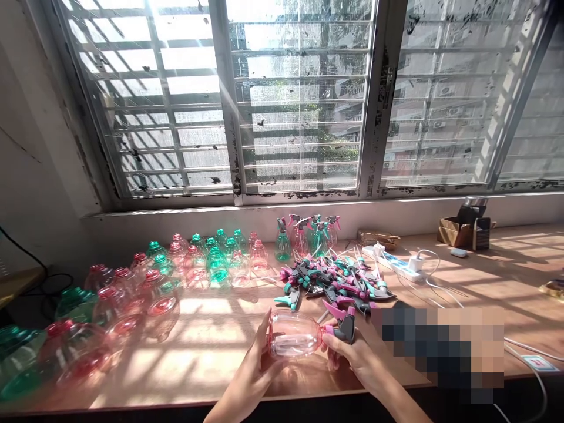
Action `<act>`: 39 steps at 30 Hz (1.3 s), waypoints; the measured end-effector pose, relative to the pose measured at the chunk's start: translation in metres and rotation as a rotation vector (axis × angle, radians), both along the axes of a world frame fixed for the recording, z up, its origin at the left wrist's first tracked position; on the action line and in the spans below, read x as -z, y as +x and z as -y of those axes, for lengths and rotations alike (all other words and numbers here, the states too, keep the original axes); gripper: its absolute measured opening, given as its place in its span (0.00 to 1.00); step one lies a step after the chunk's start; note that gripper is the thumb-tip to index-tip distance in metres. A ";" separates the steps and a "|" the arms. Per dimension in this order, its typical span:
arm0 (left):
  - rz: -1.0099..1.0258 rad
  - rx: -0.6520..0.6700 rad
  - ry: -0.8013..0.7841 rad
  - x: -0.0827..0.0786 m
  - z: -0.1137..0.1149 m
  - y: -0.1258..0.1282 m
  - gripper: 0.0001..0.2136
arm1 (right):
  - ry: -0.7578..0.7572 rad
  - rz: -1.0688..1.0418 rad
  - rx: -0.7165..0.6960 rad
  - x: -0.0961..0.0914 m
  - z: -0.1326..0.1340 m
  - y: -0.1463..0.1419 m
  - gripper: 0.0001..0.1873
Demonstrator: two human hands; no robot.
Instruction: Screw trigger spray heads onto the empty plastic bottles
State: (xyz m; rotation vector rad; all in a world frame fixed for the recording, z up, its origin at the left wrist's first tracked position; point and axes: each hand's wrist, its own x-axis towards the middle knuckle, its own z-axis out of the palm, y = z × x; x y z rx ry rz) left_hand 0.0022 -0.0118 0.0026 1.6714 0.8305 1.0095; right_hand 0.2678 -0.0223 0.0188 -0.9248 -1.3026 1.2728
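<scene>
A clear pink spray bottle (294,335) lies on its side in the air above the front of the table, between both hands. My left hand (259,358) wraps round its base end. At the neck, my right hand (341,349) is closed round the pink collar of a grey-and-pink trigger sprayer (348,323), which sits on the bottle's mouth. How far it is screwed on I cannot tell. Just beyond lies a heap of loose trigger sprayers (330,276) in pink, green and grey, with white tubes.
Several open green and pink bottles (218,264) stand on the left of the wooden table (198,358). Bottles with sprayers (299,238) stand by the wall. A white power strip (392,262) with cables and a cardboard box (453,233) are at right. A blurred patch (445,346) hides the right front.
</scene>
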 end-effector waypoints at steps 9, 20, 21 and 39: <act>-0.044 -0.021 -0.071 -0.004 0.001 -0.002 0.45 | 0.035 0.021 -0.012 -0.002 0.000 -0.002 0.20; -0.006 -0.017 -0.118 -0.006 0.001 -0.001 0.48 | 0.035 0.028 -0.032 0.000 -0.001 0.000 0.17; -0.003 -0.016 -0.126 -0.008 0.002 -0.001 0.47 | 0.038 0.035 -0.034 0.000 -0.001 0.000 0.17; -0.056 -0.035 -0.077 -0.014 0.004 0.003 0.46 | 0.009 -0.011 -0.014 0.002 -0.001 -0.001 0.18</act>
